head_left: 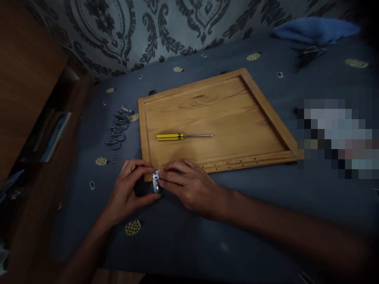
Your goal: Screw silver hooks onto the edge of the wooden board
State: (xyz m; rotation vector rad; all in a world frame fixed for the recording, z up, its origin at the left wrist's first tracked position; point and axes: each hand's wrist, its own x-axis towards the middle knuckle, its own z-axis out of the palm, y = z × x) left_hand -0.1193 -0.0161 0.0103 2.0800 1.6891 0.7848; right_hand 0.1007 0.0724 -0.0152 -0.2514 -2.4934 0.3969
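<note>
A small silver metal hook [156, 182] is at the near left corner of a framed wooden board [201, 114]. My left hand [127, 189] grips the hook between thumb and fingertips from the left. From the right, the fingertips of my right hand [192, 187] are closed on the hook's upper part. On the board's panel lies a screwdriver [170, 136] with a yellow handle, its shaft pointing right. Dark holes [241, 161] run along the board's near rail. How the hook's base meets the wood is partly hidden by my fingers.
Several more metal hooks [118, 128] lie left of the board, with small screws [115, 159] nearer me. A blue cloth [316, 30] and a dark object [309, 53] are at the back right. A wooden cabinet [32, 59] stands on the left, and a patterned wall [166, 27] behind.
</note>
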